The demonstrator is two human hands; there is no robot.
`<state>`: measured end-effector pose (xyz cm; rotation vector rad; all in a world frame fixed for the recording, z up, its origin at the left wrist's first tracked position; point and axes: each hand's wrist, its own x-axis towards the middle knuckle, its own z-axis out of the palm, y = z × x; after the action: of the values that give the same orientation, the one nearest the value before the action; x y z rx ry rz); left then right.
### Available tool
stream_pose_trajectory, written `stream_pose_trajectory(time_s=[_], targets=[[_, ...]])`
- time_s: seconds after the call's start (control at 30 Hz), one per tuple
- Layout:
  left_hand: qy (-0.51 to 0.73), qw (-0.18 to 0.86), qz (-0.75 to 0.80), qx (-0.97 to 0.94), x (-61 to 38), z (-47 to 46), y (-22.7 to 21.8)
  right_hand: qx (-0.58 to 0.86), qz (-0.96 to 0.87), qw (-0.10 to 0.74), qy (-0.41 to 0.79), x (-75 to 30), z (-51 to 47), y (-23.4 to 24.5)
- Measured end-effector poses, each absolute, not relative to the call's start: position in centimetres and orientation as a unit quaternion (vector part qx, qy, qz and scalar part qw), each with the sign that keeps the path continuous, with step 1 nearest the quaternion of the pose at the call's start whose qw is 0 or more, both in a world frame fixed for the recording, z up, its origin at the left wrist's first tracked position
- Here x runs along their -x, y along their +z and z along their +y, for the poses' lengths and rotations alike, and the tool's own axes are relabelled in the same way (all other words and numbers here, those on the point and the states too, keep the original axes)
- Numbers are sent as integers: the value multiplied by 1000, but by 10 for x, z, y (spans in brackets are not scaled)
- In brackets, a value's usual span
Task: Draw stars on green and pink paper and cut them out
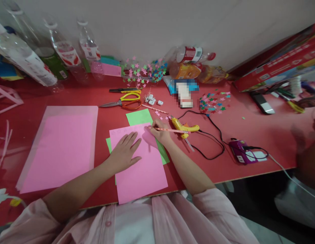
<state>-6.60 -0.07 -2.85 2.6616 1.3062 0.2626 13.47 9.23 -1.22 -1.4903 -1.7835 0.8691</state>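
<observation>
A pink sheet of paper (142, 173) lies in front of me, over green paper (139, 117) that sticks out at its top and sides. My left hand (125, 152) rests flat on the pink sheet, fingers spread. Faint pencil marks run along the sheet's top edge. My right hand (160, 132) grips a pink pencil (170, 130), its tip near the sheet's top right corner. Just right of that hand sits a yellow glue gun (184, 127) with a clear glue stick in its back. Pink paper stars (161, 116) are scattered above the hand.
Pink sheets (63, 149) are stacked at left. Behind lie scissors (127, 100), a black cutter (122, 90) and a second pencil (156, 109). Bottles (66, 56) line the wall. A cord runs to a purple power strip (242, 151). A co-worker's arm (310, 152) is at right.
</observation>
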Motion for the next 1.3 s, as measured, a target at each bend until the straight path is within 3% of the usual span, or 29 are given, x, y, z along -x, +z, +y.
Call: stream_pose_trajectory(time_s=[0.9, 1.3], targets=[[101, 89, 437, -889, 66, -1, -32, 542, -692, 311, 362, -129, 89, -9], [96, 81, 440, -889, 66, -1, -31, 578, -681, 321, 315, -130, 90, -14]])
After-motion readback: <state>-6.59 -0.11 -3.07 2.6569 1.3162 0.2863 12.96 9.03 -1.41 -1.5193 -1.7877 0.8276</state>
